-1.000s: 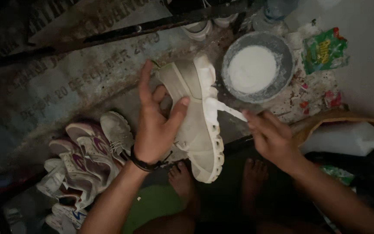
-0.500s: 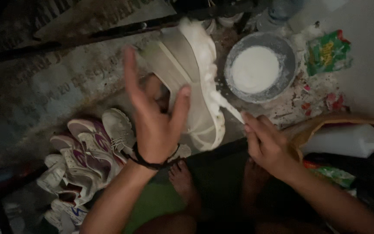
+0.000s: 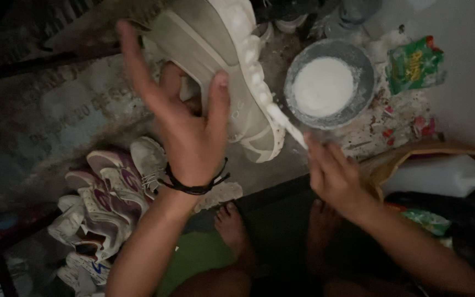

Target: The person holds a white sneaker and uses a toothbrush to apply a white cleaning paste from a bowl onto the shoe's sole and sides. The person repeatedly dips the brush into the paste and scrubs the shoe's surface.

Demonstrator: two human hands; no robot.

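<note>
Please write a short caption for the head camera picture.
Left hand holds up a beige shoe while right hand brushes its white sole beside a bowl.

The setting is an informal floor-level shoe-cleaning spot, probably in a home or small yard. Indicators: a rough, stained concrete floor (image 3: 56, 115); a pile of worn sneakers (image 3: 105, 198) lying directly on the ground; a grey bowl of white paste or powder (image 3: 325, 85); a green sachet (image 3: 416, 66); a white plastic jug (image 3: 441, 176). The person works barefoot, with feet (image 3: 232, 225) resting on the floor. Lighting is dim.
</note>
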